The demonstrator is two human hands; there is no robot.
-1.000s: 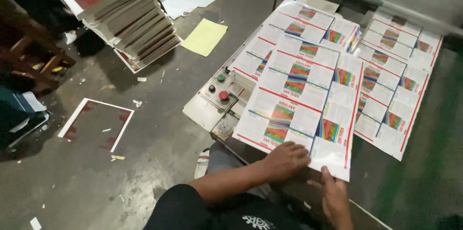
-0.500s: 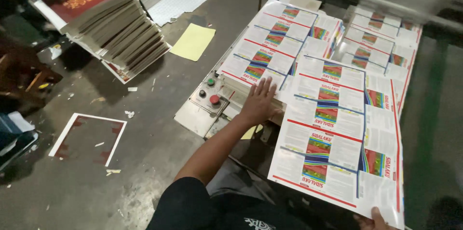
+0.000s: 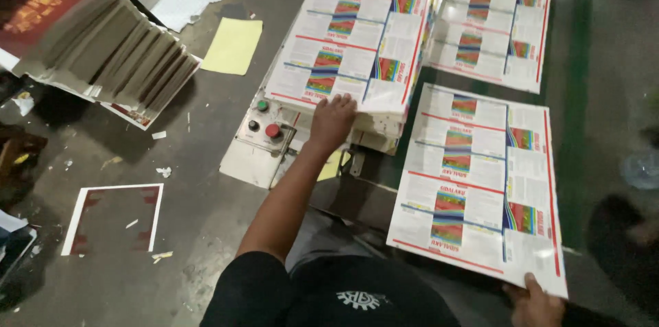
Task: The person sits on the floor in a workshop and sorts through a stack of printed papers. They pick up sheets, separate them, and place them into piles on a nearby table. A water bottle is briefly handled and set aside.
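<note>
Head view: left hand [image 3: 331, 120] rests flat on the far stack [image 3: 357, 32]; right hand [image 3: 535, 303] pinches a sheet [image 3: 480, 183] by its near corner. Held so, the sheet may sag, crease or slip.

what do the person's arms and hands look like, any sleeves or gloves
Both hands are bare, with no gloves. The left hand shows no ring or watch, and its forearm is uncovered up to a short black sleeve. Only part of the right hand shows at the frame's bottom edge, so its sleeve is out of view.
</note>
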